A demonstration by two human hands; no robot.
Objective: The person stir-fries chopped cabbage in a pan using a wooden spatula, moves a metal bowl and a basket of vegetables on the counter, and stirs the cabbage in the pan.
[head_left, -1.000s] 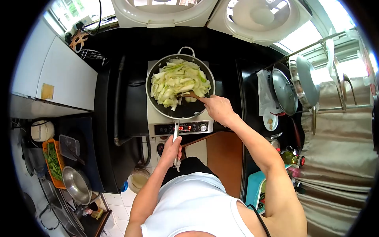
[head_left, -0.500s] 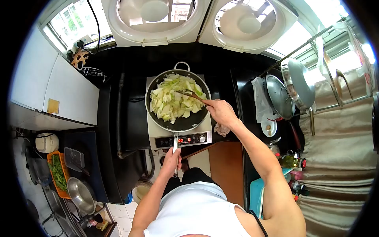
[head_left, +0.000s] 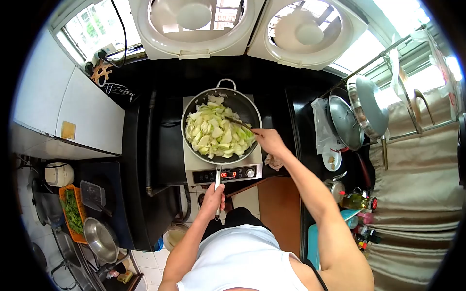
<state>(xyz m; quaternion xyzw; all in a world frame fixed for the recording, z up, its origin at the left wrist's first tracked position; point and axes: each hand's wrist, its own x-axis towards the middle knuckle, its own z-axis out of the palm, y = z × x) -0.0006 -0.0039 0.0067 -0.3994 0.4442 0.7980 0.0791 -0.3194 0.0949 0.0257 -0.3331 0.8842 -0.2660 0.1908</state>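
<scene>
A deep frying pan (head_left: 248, 112) sits on the induction cooker (head_left: 196, 167), whose panel shows red digits. Chopped pale green cabbage (head_left: 213, 131) lies heaped in its lower left part, baring dark pan bottom at the upper right. My left hand (head_left: 212, 200) is closed around the pan's long metal handle, in front of the cooker. My right hand (head_left: 270, 141), at the pan's right rim, grips a wooden spatula (head_left: 238, 121). The spatula's far end reaches among the cabbage pieces, so its tip is partly hidden.
Two white exhaust fans (head_left: 194, 29) stand behind the cooker. On the right are a rack with a lid (head_left: 345, 123) and pan, a small white dish (head_left: 332, 160) and an oil bottle (head_left: 357, 201). Leafy greens fill an orange basket (head_left: 80, 228) at left, near a steel bowl (head_left: 101, 240).
The cabbage has shifted toward the near side of the pan, exposing more of the far right bottom. My right hand has moved slightly right and down with the spatula.
</scene>
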